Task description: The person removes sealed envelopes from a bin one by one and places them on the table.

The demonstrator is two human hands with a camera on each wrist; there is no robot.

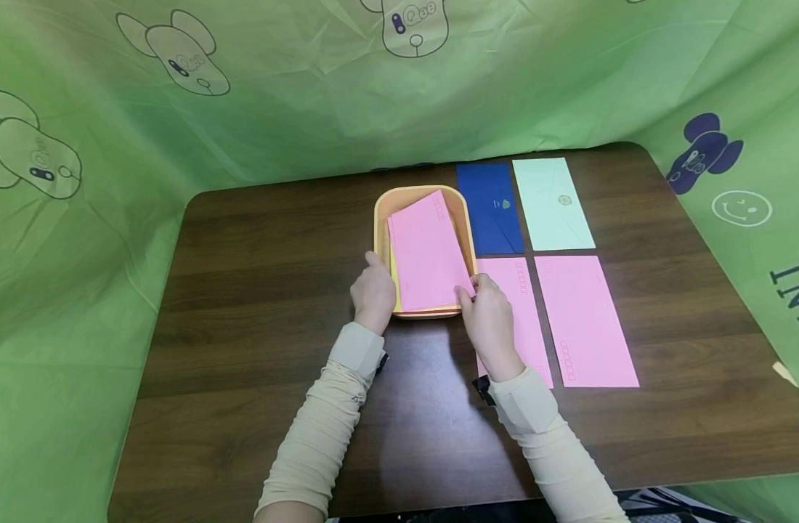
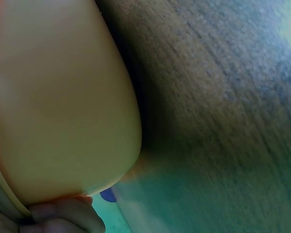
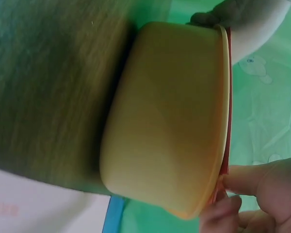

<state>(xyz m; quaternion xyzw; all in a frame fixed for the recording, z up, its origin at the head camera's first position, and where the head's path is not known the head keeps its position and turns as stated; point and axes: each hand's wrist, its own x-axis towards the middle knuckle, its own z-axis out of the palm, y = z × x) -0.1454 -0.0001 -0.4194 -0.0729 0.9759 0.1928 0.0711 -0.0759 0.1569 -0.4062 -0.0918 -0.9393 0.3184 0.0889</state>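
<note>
An orange plastic basket [image 1: 423, 192] stands on the table, with a pink envelope [image 1: 428, 250] slanted on top of the stack inside. Below it, edges of yellow and red envelopes show. My left hand [image 1: 375, 294] grips the basket's left rim near the front corner, its fingertips at the rim in the left wrist view. At the front right corner, my right hand [image 1: 491, 319] pinches the lower right corner of the pink envelope, close against the rim. The right wrist view shows the right thumb [image 3: 247, 178] on the rim side and the fingers curled below it.
Right of the basket lie a dark blue envelope [image 1: 491, 211], a mint envelope [image 1: 550, 203] and two pink envelopes, one partly under my right arm [image 1: 524, 312] and one farther right [image 1: 589, 319]. A green printed cloth [image 1: 295, 109] borders the dark wooden table [image 1: 262, 290].
</note>
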